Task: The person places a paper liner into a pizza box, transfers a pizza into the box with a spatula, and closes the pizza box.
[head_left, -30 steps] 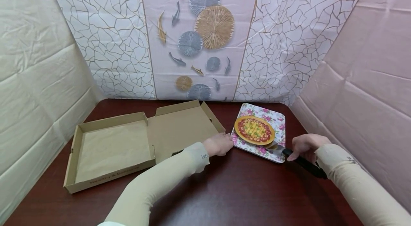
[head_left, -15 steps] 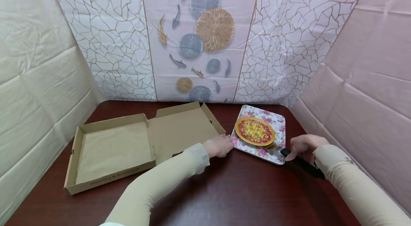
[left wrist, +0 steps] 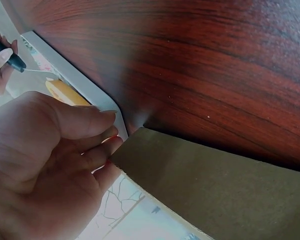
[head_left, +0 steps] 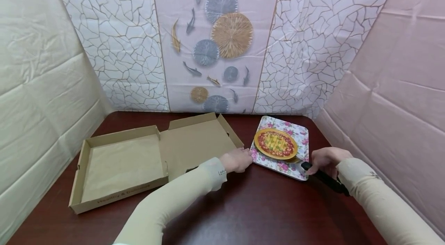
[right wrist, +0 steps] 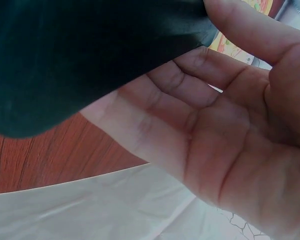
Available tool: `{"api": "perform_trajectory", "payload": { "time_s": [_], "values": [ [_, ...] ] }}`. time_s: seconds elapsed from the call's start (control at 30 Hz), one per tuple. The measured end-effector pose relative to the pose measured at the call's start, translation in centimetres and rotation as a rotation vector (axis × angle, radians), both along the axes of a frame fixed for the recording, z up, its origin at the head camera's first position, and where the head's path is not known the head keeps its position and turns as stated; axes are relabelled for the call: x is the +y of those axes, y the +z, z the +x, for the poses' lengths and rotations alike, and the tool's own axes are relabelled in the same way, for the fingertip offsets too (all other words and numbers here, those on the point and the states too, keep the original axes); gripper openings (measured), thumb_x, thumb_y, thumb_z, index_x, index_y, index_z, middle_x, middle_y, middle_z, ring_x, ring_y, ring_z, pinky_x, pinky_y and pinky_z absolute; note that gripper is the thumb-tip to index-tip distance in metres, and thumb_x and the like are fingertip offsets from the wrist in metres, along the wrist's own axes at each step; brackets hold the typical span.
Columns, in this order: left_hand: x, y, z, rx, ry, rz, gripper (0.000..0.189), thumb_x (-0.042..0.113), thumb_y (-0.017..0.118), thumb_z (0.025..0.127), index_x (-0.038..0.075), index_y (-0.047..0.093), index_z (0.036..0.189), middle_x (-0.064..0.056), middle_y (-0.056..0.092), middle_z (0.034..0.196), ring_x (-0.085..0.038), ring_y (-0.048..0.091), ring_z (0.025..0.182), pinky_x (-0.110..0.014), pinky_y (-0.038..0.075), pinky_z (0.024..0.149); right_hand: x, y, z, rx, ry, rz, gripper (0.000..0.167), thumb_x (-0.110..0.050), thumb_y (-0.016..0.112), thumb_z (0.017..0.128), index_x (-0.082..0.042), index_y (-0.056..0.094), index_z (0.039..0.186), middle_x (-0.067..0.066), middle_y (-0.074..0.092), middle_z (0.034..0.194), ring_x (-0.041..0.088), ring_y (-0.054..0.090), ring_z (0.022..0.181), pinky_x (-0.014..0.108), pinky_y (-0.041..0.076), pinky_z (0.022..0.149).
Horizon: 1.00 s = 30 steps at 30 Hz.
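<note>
On a white floral tray [head_left: 302, 140] lies a pizza [head_left: 276, 143] with an orange-yellow crust, flat toppings and green bits. My left hand [head_left: 237, 160] is at the tray's left front corner; in the left wrist view its thumb [left wrist: 87, 122] and curled fingers hold the tray edge. In my right hand [head_left: 328, 162] is a spatula by its black handle [head_left: 326, 181]; its metal blade points left, with the tip at the pizza's front right edge. How far the blade reaches beneath the crust is hidden. The handle [right wrist: 90, 60] fills much of the right wrist view.
An opened cardboard box [head_left: 119, 194] lies left on the dark red-brown table [head_left: 264, 214]. Its flat lid [head_left: 198, 140] reaches to my left hand. Fabric-covered walls [head_left: 393, 113] stand at the back and both sides.
My right hand has shifted slightly left with the spatula, its blade moving a little toward the pizza. The left hand stays at the tray's corner. The head view has tilted up slightly.
</note>
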<state>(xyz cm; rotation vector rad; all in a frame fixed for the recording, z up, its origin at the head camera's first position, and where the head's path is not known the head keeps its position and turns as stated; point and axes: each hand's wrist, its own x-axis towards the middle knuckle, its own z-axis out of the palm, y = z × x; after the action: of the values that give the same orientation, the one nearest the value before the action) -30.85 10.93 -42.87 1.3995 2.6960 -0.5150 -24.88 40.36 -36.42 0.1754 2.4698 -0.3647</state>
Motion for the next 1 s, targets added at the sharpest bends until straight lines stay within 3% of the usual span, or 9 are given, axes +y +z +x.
{"api": "perform_trajectory", "payload": {
  "time_s": [0.23,0.4,0.6,0.77,1.0],
  "values": [
    [-0.04,-0.03,-0.02,0.007,0.006,-0.003,0.030,0.023,0.058,0.095,0.017,0.061,0.125,-0.002,0.049,0.147,-0.017,0.039,0.141,-0.032,0.029,0.117,-0.14,-0.03,-0.11,-0.007,-0.012,-0.004,0.034,-0.037,0.071,0.085,-0.011,0.057,0.068,-0.001,0.047,0.057,0.012,0.047,0.050,0.029,0.050,0.049],
    [0.07,-0.15,-0.11,-0.012,0.013,0.005,0.030,0.022,0.057,0.096,0.016,0.061,0.125,-0.002,0.048,0.148,-0.018,0.038,0.142,-0.033,0.028,0.118,-0.02,-0.09,-0.07,-0.006,0.018,-0.007,0.033,-0.035,0.070,0.086,-0.006,0.062,0.074,0.005,0.061,0.066,0.017,0.058,0.058,0.036,0.056,0.056],
    [0.07,-0.24,-0.06,-0.017,0.015,0.013,0.029,0.021,0.055,0.097,0.016,0.061,0.124,-0.002,0.048,0.148,-0.018,0.038,0.142,-0.033,0.028,0.118,0.05,-0.24,-0.15,-0.013,0.038,-0.002,0.034,-0.036,0.070,0.086,-0.004,0.062,0.078,0.008,0.064,0.070,0.019,0.061,0.059,0.039,0.057,0.058],
    [0.08,-0.28,-0.07,-0.005,0.009,0.014,0.028,0.021,0.057,0.096,0.016,0.061,0.123,-0.002,0.048,0.147,-0.017,0.039,0.142,-0.032,0.029,0.118,0.07,-0.26,-0.32,-0.029,0.022,-0.036,0.034,-0.032,0.069,0.087,-0.001,0.058,0.091,0.014,0.066,0.081,0.026,0.065,0.070,0.044,0.058,0.064],
    [0.05,-0.20,0.08,0.002,0.003,0.004,0.030,0.021,0.057,0.095,0.016,0.060,0.125,-0.003,0.048,0.148,-0.018,0.039,0.142,-0.033,0.029,0.118,-0.14,-0.43,-0.60,-0.030,0.007,-0.059,0.045,-0.031,0.068,0.088,0.003,0.051,0.112,0.020,0.063,0.093,0.033,0.066,0.080,0.047,0.058,0.067]
  ]
}}
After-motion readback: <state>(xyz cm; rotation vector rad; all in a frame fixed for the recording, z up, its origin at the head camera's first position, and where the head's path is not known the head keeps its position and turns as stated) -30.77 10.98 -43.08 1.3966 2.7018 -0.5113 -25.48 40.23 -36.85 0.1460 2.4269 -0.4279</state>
